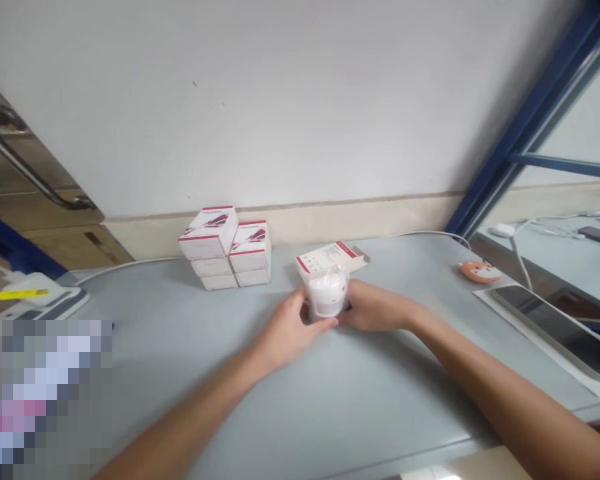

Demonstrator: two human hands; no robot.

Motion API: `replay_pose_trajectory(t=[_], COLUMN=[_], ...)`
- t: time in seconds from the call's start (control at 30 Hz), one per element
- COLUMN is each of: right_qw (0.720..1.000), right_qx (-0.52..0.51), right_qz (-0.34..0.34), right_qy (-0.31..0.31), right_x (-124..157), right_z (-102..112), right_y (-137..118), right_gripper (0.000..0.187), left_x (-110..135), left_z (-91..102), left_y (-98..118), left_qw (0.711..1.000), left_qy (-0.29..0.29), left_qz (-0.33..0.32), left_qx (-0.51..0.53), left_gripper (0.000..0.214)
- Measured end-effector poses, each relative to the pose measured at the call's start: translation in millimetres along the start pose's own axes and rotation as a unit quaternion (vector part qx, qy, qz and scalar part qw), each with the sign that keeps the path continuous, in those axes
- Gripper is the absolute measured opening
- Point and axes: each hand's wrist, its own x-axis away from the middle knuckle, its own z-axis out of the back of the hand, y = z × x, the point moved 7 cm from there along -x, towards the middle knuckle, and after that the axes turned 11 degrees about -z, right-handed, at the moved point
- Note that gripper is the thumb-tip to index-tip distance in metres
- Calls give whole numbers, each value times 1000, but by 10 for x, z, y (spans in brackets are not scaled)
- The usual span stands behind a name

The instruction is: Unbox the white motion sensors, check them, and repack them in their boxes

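A white rounded device (pixel 327 293), wrapped in clear crinkled plastic and with a pale grey panel on its front, is held between my two hands just over the table. My left hand (pixel 293 328) is closed on its left side, with the thumb along the lower front. On the other side my right hand (pixel 375 307) grips it, its fingertips partly hidden behind the device. Right behind it lies a white and red box (pixel 325 259) with a flap open at its right end.
Several white boxes with red edges (pixel 207 233) are stacked at the back left against the wall. On the right are an orange fox-faced item (pixel 480 271) and a dark phone-like slab (pixel 560 327) on white paper. A blue frame post (pixel 520 133) rises at the right. The near left is pixelated.
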Motion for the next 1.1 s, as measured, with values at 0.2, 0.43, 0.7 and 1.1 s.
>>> replay_pose_trajectory(t=[0.2, 0.43, 0.7, 1.1], right_qw=[1000, 994, 952, 937], right_qx=[-13, -96, -255, -334], right_qz=[-10, 12, -5, -31], right_qy=[-13, 41, 168, 101], right_x=[-6, 10, 0, -45], right_z=[-20, 149, 300, 7], right_y=[12, -40, -13, -33], right_gripper=[24, 36, 27, 52], left_x=[-25, -102, -101, -76], left_z=[22, 144, 225, 205], left_y=[-4, 22, 50, 50], left_qw=[995, 886, 807, 845], left_qy=[11, 113, 187, 196], left_qz=[2, 46, 88, 48], left_qx=[100, 446, 554, 496], left_gripper=[48, 40, 23, 52])
